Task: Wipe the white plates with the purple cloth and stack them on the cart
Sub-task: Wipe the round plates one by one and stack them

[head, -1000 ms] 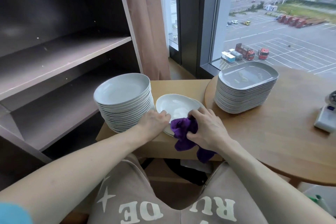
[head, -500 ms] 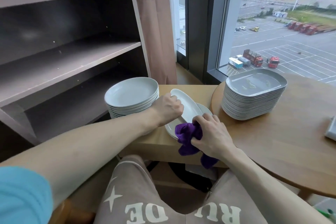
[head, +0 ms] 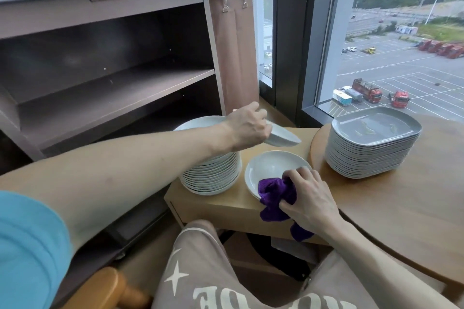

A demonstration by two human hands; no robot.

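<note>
My left hand (head: 247,126) grips a round white plate (head: 282,137) by its rim and holds it tilted in the air above the tall stack of round white plates (head: 213,175). Another round white plate (head: 271,168) lies flat on the low wooden stand (head: 221,204). My right hand (head: 310,198) clutches the bunched purple cloth (head: 275,197) at that plate's near edge, and part of the cloth hangs over the stand's front. The brown cart (head: 113,83) with open shelves stands to the left.
A stack of squarish grey-white plates (head: 371,145) sits on the round wooden table (head: 401,208) at the right. A brown fabric bag (head: 234,40) hangs on the cart's side by the window. A wooden chair knob (head: 108,288) and my lap are below.
My left hand has lifted the top plate off the one beneath and raised it up and leftward over the round stack. My right hand and the cloth stayed at the lower plate.
</note>
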